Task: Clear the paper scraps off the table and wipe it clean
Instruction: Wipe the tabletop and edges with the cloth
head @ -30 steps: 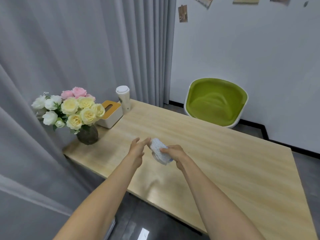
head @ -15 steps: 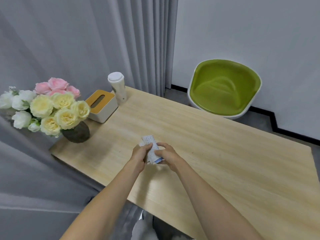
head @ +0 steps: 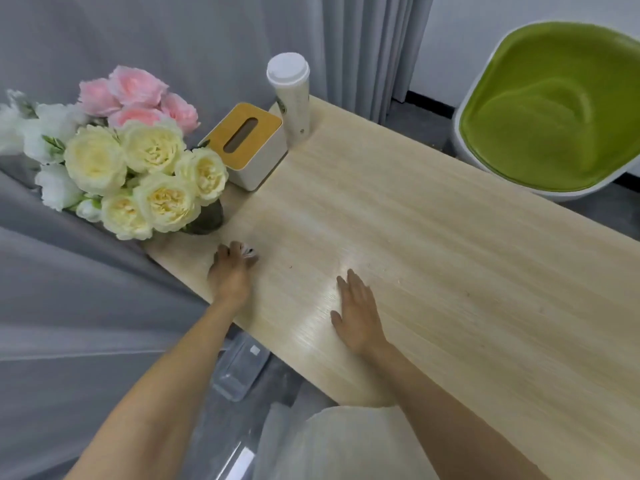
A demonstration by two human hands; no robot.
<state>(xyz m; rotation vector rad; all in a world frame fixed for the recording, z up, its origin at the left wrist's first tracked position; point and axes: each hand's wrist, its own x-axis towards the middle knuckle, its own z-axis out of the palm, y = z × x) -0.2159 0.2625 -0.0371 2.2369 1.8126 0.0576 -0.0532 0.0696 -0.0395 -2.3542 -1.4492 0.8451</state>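
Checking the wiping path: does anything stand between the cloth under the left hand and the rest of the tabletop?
Only the right hand, lying flat on the table right of the cloth under the left hand. Flowers, tissue box and cup stand beyond, along the edge.

Grey pleated curtains (head: 363, 46), plain white wall (head: 450, 29), green-seated white shell chair (head: 554, 109), dark floor (head: 422, 119)
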